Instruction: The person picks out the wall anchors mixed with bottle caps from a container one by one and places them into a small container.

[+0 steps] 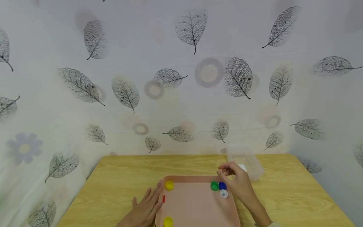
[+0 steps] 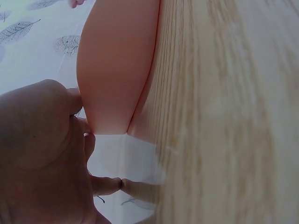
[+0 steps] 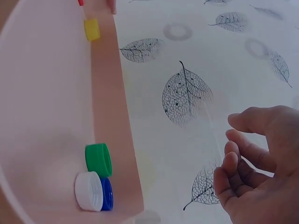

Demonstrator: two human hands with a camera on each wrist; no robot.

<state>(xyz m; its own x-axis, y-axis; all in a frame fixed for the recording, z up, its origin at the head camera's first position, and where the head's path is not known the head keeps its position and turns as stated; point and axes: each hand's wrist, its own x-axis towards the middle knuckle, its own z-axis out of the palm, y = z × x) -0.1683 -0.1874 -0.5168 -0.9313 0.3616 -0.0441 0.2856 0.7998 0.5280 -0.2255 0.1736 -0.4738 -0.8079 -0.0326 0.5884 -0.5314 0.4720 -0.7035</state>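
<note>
A pink tray [image 1: 195,205] lies on the table. My left hand [image 1: 143,208] rests along its left rim with fingers straight; in the left wrist view that hand [image 2: 51,154] touches the tray's edge. Over the tray's far right corner hovers my right hand [image 1: 236,181], fingers loosely bent. The right wrist view shows this hand [image 3: 266,163] with nothing between thumb and fingertips. Below it, inside the corner, are a green bottle cap [image 3: 98,159], a white cap [image 3: 88,191] and a blue cap [image 3: 107,193] close together.
Two yellow caps [image 1: 169,185] lie at the tray's left side, with a small red piece [image 1: 164,199] between them. Behind the right hand stands a clear plastic box [image 1: 253,165] with something white in it. A leaf-patterned curtain [image 1: 181,104] hangs beyond the wooden table [image 1: 127,170].
</note>
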